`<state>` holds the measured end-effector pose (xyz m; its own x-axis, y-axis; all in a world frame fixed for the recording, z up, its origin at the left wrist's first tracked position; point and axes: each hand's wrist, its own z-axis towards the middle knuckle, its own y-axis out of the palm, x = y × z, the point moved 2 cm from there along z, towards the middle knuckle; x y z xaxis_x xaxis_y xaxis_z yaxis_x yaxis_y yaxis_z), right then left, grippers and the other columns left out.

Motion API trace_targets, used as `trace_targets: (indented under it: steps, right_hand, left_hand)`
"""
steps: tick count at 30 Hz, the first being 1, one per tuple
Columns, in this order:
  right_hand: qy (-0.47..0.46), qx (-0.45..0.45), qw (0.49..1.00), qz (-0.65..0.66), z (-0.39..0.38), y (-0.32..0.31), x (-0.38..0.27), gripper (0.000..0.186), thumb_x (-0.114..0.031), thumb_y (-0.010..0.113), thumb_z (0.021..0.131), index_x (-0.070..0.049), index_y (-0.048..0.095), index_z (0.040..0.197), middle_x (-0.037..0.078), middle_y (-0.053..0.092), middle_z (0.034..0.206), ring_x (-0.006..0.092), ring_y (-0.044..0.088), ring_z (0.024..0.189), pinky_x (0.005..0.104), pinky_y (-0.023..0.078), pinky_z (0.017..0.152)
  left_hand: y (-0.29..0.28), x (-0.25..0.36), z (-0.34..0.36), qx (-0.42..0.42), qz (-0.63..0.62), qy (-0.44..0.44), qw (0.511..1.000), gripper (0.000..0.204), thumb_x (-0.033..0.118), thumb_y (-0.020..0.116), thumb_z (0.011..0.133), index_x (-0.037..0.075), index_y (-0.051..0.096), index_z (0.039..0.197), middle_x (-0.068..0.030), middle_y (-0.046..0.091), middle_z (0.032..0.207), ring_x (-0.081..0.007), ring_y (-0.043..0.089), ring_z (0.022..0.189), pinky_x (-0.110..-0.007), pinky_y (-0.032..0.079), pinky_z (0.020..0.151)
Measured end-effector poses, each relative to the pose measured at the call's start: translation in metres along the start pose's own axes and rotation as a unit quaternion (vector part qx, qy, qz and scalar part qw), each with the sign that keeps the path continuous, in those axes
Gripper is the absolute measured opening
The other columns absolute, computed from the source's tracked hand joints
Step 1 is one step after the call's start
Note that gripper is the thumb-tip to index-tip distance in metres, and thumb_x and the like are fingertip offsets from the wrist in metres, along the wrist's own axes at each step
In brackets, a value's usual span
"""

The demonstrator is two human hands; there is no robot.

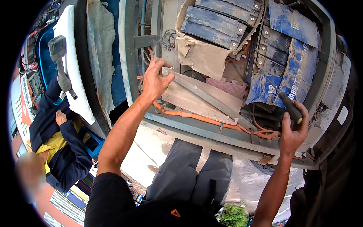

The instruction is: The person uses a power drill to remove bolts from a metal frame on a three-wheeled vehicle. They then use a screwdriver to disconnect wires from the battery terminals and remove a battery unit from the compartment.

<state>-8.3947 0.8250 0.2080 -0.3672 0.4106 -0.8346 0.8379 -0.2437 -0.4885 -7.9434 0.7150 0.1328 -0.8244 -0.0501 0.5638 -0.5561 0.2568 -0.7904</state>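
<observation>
My left hand point(155, 78) pinches the upper left end of a flat grey metal bar point(211, 99), thumb below and fingers above. The bar slants down to the right across a dusty cardboard sheet point(185, 90), inside a grey-green metal frame. At the right, my right hand point(293, 130) holds a screwdriver point(292, 107) by its dark handle with a yellow end; its shaft points up and left over a torn blue cardboard piece point(263, 87). Below the bar, an orange corrugated cable sleeve point(200, 115) runs along the frame's near rail point(234, 138), close to the bar's lower end.
Dusty blue battery blocks point(211, 26) with bolt terminals fill the frame's far side, with more dark blocks point(273, 49) at right under blue cardboard point(302, 70). Loose wires point(169, 39) lie at the far left corner. A person in dark clothing point(62, 143) sits at left, beside a white-edged seat point(77, 64).
</observation>
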Motion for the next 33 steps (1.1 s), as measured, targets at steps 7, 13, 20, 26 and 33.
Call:
trace_targets:
  steps: [7,13,20,26,33]
  right_hand:
    - [-0.011,0.010,0.999,-0.043,-0.025,0.015,0.001,0.044,0.012,0.065,0.093,-0.001,0.061,0.135,0.014,0.062,0.138,0.0252,0.060,0.131,0.0382,0.048,0.112]
    - [-0.025,0.041,0.998,-0.035,-0.040,0.011,-0.002,0.044,0.011,0.067,0.095,-0.001,0.060,0.137,0.018,0.061,0.143,0.0284,0.060,0.134,0.0419,0.050,0.114]
    - [-0.022,0.057,0.995,-0.075,-0.015,0.036,-0.017,0.044,0.005,0.073,0.093,-0.001,0.062,0.135,0.012,0.064,0.135,0.0220,0.063,0.125,0.0360,0.050,0.108]
    - [-0.007,0.044,0.995,-0.087,0.002,0.035,-0.024,0.043,0.001,0.073,0.094,-0.002,0.062,0.136,0.010,0.067,0.128,0.0182,0.066,0.113,0.0327,0.055,0.097]
    - [-0.070,-0.039,0.989,-0.126,0.041,0.055,-0.031,0.036,-0.007,0.073,0.093,-0.004,0.061,0.127,0.012,0.073,0.110,0.0192,0.071,0.098,0.0307,0.058,0.078]
  left_hand:
    - [0.031,-0.127,0.097,-0.168,0.156,0.023,0.973,0.028,0.013,0.075,0.081,0.002,0.069,0.106,-0.0164,0.065,0.109,-0.0396,0.065,0.099,-0.049,0.053,0.088]
    - [0.082,-0.163,0.136,-0.261,0.286,-0.038,0.921,0.034,0.014,0.072,0.084,0.007,0.074,0.117,-0.0213,0.067,0.133,-0.0431,0.066,0.123,-0.050,0.053,0.108]
    - [0.095,-0.225,0.128,-0.199,0.294,0.035,0.934,0.034,0.005,0.066,0.086,0.001,0.069,0.120,-0.0267,0.066,0.127,-0.0498,0.066,0.116,-0.056,0.055,0.097]
    - [0.111,-0.200,0.130,-0.205,0.275,0.033,0.939,0.039,-0.002,0.061,0.087,0.000,0.068,0.125,-0.0276,0.062,0.133,-0.0522,0.063,0.118,-0.057,0.053,0.098]
    - [0.074,-0.190,0.123,-0.147,0.234,0.094,0.956,0.040,-0.003,0.061,0.089,0.002,0.069,0.127,-0.0200,0.061,0.145,-0.0459,0.064,0.121,-0.050,0.053,0.101]
